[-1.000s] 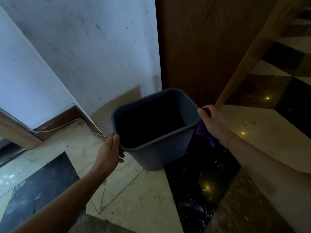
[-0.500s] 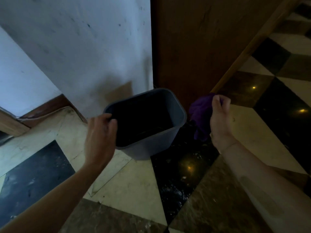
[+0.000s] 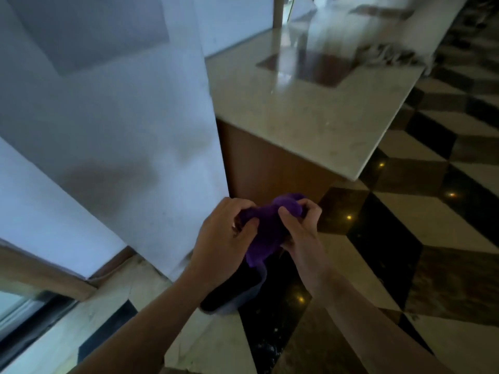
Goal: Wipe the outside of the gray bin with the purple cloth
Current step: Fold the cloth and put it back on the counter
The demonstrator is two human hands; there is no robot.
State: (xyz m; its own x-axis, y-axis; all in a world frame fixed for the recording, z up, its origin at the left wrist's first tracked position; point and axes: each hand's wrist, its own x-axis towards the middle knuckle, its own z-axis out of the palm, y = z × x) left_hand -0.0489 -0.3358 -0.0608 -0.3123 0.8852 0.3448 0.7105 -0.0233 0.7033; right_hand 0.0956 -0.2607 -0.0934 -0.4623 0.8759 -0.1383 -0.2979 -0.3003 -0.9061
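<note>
1. Gray plastic bin (image 3: 244,295), a thin-walled open-topped tub, stood on the floor below both wrists and mostly behind the left forearm; only its dark inside and a stretch of its rim showed. Neither hand touched it.
2. To the left rose a pale plastered wall (image 3: 113,117) with a brown wooden skirting board (image 3: 46,276) along its foot.
3. The left hand (image 3: 218,238) was curled shut on the near-left part of the soft purple cloth (image 3: 266,230), its thumb pressed into the fabric.
4. The cloth hung bunched between the two hands, directly above the bin's mouth, its loose lower corner just reaching the rim in this view; whether it touched could not be told.
5. The right hand (image 3: 299,225) pinched the cloth's upper right fold, fingers closed over the top; that grip, too, held only cloth.
6. Beyond stood a wood-sided unit under a pale polished stone counter (image 3: 310,114), and to the right a glossy floor of black, cream and brown tiles (image 3: 405,238).
7. Judged from its look, the bin should be light and stiff but flexible at the rim, and apt to slide on the polished floor; steadying it by the rim with one hand seemed wise.
8. The cloth looked limp and would need to be wadded into the palm before being pressed against the outer wall.
</note>
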